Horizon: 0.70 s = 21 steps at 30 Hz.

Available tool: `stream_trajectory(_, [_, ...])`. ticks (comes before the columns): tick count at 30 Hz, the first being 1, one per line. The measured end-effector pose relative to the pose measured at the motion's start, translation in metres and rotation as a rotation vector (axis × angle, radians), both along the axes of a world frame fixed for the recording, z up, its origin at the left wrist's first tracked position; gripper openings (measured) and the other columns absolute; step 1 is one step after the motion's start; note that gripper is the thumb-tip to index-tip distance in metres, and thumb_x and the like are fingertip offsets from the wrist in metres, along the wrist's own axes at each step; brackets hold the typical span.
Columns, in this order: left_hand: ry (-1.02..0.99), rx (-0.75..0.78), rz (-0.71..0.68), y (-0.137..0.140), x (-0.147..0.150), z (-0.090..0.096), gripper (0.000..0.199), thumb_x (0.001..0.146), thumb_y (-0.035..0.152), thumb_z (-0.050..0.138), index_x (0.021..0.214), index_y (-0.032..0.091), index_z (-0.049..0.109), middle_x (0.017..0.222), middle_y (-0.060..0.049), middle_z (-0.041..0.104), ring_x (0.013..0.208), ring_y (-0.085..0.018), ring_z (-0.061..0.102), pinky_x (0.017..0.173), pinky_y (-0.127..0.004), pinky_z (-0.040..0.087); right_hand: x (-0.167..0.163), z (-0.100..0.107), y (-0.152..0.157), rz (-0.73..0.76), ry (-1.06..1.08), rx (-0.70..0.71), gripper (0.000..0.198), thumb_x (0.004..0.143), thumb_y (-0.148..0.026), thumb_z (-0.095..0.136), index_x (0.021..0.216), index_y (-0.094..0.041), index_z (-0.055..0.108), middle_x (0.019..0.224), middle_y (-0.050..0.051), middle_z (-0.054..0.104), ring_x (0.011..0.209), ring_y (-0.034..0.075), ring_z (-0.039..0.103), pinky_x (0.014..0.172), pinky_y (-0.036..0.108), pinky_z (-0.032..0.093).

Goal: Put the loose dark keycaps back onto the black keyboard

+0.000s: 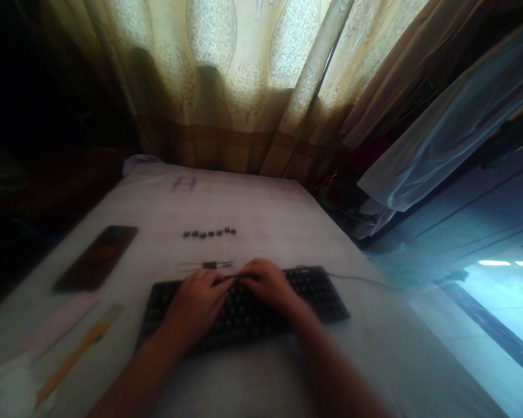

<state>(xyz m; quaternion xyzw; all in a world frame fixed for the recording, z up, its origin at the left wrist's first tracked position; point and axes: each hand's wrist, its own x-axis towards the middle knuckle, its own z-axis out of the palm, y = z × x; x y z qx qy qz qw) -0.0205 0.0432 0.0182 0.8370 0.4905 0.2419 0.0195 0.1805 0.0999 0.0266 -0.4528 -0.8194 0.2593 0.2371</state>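
Note:
A black keyboard (pixel 253 316) lies slightly askew on the white-covered table, and both hands are over its back edge. My left hand (pixel 199 302) is closed, with thumb and fingertips drawn together at the top row of keys. Close against it, my right hand (pixel 265 283) is also closed, its fingertips pressed at the same spot. Whatever is between the fingers is too small and dark to make out. Just behind the keyboard lies a wire keycap puller (pixel 210 265) with a dark middle. Farther back, several small black keycaps (pixel 211 234) stand in a row.
On the left lie a dark phone (pixel 98 258), a pink cloth-like strip (pixel 61 322) and a brush (pixel 76 354) with a yellow-orange handle. A white crumpled thing (pixel 9 386) is at the lower left corner. The keyboard cable (pixel 361 279) runs off rightward. Curtains (pixel 244 87) hang behind the table.

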Motion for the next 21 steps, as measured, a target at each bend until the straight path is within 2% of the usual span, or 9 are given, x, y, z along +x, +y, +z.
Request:
stream_trajectory(17, [-0.009, -0.042, -0.006, 0.0009, -0.0007, -0.0013, 0.029, 0.089, 0.021, 0.053, 0.114, 0.023, 0.068, 0.102, -0.008, 0.067, 0.094, -0.023, 0.057, 0.084, -0.043, 0.049, -0.0045, -0.0002, -0.0034, -0.002, -0.116, 0.059, 0.018, 0.084, -0.017, 0.068, 0.098, -0.023, 0.077, 0.095, 0.005, 0.072, 0.091, 0.018, 0.064, 0.085, 0.030, 0.049])
stream_trajectory(21, [-0.013, -0.064, -0.001, -0.0004, -0.0001, 0.0008, 0.029, 0.087, 0.023, 0.056, 0.114, 0.022, 0.068, 0.103, -0.008, 0.067, 0.095, -0.024, 0.058, 0.086, -0.044, 0.049, -0.0046, -0.0013, -0.0052, 0.013, -0.153, 0.118, 0.019, 0.085, -0.017, 0.065, 0.098, -0.024, 0.077, 0.095, 0.005, 0.072, 0.092, 0.018, 0.063, 0.085, 0.031, 0.048])
